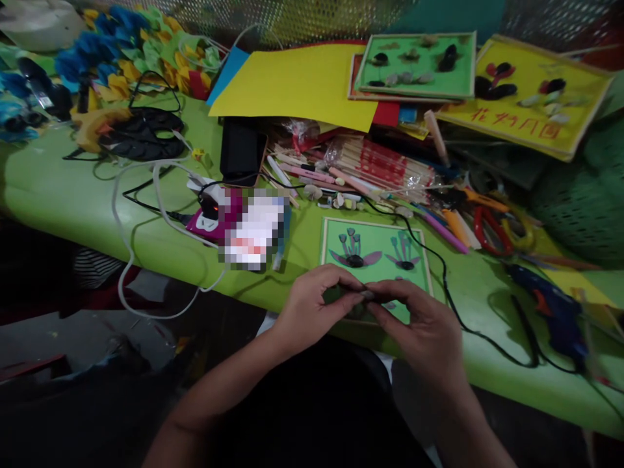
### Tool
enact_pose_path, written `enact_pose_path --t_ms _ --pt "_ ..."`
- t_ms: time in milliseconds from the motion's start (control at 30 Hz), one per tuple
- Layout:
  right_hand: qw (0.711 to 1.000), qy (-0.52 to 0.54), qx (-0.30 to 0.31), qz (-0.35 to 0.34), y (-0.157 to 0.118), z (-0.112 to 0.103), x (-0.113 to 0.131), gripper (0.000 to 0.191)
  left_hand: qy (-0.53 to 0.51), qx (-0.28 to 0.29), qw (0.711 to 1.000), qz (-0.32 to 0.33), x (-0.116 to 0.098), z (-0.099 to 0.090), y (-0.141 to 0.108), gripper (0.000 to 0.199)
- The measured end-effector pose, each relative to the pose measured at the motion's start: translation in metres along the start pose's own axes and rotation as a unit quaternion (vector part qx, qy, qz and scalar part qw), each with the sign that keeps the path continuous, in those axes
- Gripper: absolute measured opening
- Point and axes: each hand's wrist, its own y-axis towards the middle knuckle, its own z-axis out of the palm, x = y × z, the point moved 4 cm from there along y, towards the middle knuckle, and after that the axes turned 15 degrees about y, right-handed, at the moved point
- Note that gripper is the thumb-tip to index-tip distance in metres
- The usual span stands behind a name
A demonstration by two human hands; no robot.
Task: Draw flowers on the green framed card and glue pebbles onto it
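My left hand (314,305) and my right hand (422,325) meet over the near edge of a green framed picture (375,237). Thumbs and forefingers of both hands pinch one small greyish piece (366,294), largely covered by the fingertips; what it is cannot be made out. Two flower shapes with dark bases, stems and purplish leaves show on the picture, and its lower part is partly hidden behind my hands.
Pens, sticks and scissors (492,231) lie behind the picture. A blue glue gun (550,312) is at right, its black cable curving beside the frame. A purple power strip (214,221) and white cable are at left. Framed pictures (414,68) and yellow sheets (297,84) lie at the back.
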Motion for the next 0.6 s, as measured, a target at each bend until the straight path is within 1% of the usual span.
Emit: enact_pose_path --t_ms 67,167,233,333,433,500,600 --pt "1.000 -0.020 0.002 -0.006 0.001 -0.002 0.003 0.021 -0.011 0.002 1.000 -0.019 0.000 0.000 0.002 0.006" --pt "0.997 -0.064 0.024 -0.024 0.004 -0.003 0.007 0.017 -0.031 0.008 0.999 -0.043 0.000 0.002 0.004 0.010" --pt "0.994 -0.092 0.039 -0.045 0.005 -0.003 0.009 0.016 -0.036 0.010 0.998 -0.047 0.000 0.003 0.005 0.012" --pt "0.987 -0.126 0.057 -0.078 0.004 -0.002 0.010 0.020 -0.038 0.020 0.998 -0.049 0.002 0.005 0.005 0.015" --pt "0.983 -0.147 0.060 -0.093 0.001 -0.001 0.008 0.022 -0.036 0.032 0.998 -0.052 0.004 0.004 0.004 0.020" --pt "0.982 -0.160 0.041 -0.086 0.000 -0.003 0.006 0.017 -0.023 0.019 0.998 -0.048 0.005 0.000 0.003 0.022" --pt "0.980 -0.184 0.012 -0.067 -0.001 -0.003 0.001 0.012 0.016 -0.028 0.999 -0.027 0.008 -0.012 -0.001 0.018"
